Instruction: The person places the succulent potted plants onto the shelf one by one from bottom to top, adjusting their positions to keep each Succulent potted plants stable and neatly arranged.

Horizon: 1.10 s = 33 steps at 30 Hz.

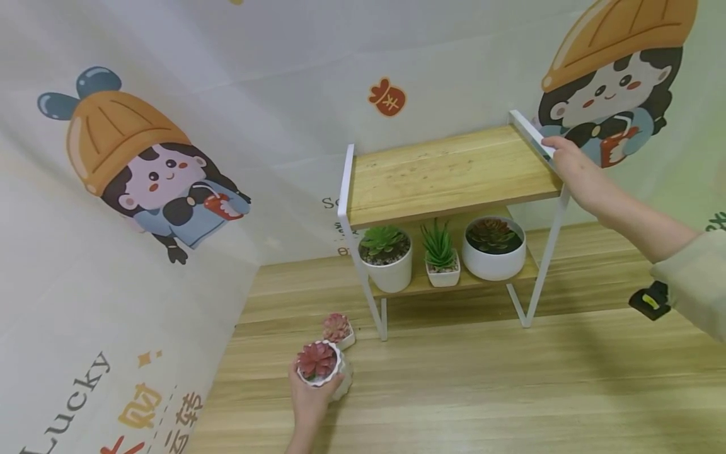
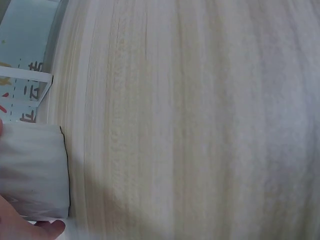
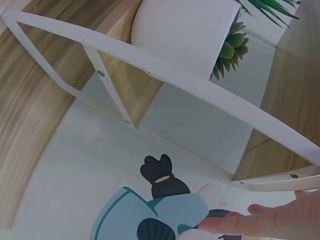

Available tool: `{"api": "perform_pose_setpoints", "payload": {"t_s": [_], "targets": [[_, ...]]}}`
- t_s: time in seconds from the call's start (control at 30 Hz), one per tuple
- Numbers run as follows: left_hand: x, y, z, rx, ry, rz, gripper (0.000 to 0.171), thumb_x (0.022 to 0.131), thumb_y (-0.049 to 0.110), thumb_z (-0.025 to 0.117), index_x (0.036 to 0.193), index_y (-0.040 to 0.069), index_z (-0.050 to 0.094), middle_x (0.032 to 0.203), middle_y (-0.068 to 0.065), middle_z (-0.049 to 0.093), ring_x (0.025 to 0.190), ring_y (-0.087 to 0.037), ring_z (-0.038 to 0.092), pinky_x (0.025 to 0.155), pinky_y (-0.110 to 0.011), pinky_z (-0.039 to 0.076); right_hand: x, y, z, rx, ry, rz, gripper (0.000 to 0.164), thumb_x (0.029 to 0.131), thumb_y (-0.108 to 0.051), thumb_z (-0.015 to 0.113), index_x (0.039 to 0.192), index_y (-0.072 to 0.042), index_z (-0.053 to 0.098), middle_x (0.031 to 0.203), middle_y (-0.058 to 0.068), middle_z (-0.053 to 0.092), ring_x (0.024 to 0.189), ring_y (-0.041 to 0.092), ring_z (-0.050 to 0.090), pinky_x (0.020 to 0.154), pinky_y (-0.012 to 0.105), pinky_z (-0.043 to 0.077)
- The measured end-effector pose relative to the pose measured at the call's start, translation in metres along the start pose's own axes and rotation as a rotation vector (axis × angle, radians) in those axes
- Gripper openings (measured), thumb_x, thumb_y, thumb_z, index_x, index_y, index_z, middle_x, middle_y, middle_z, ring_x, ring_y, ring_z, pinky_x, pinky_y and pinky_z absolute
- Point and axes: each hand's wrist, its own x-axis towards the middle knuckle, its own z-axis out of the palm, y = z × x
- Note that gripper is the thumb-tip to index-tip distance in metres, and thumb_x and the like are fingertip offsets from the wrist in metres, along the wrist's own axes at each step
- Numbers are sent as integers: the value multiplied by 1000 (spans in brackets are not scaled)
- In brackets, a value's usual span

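Observation:
My left hand point(image 1: 311, 396) grips a white scalloped pot with a dark red succulent point(image 1: 317, 361), fingers and thumb round its sides. In the left wrist view the pot's pale wall point(image 2: 32, 172) shows at the left edge, with fingertips at its side. Just behind it stands a pink succulent in a small white pot point(image 1: 338, 330). My right hand point(image 1: 573, 167) holds the top right rail of a two-tier wooden shelf point(image 1: 454, 167) with a white metal frame. In the right wrist view its fingers point(image 3: 270, 220) extend along the frame's outer side.
On the lower tier stand a green succulent in a round white pot point(image 1: 391, 268), a spiky plant in a small square pot point(image 1: 442, 255) and a succulent in a wide white bowl point(image 1: 495, 255). A printed cloth point(image 1: 272, 113) hangs behind. The wooden surface point(image 1: 482, 391) extends in front.

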Motion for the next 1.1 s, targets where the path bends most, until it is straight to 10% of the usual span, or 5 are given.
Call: {"api": "perform_pose_setpoints", "payload": {"t_s": [1.1], "targets": [[-9,-6,-1,46,-13,64,74,48,10,79,110,-2,41,104,-15,49,97,-24,45,86,-37,33,-2,-2,1,8,20,-12,51,89,-30,5,133,-4,4,133,23,4,115,39,11,90,56,12]]}}
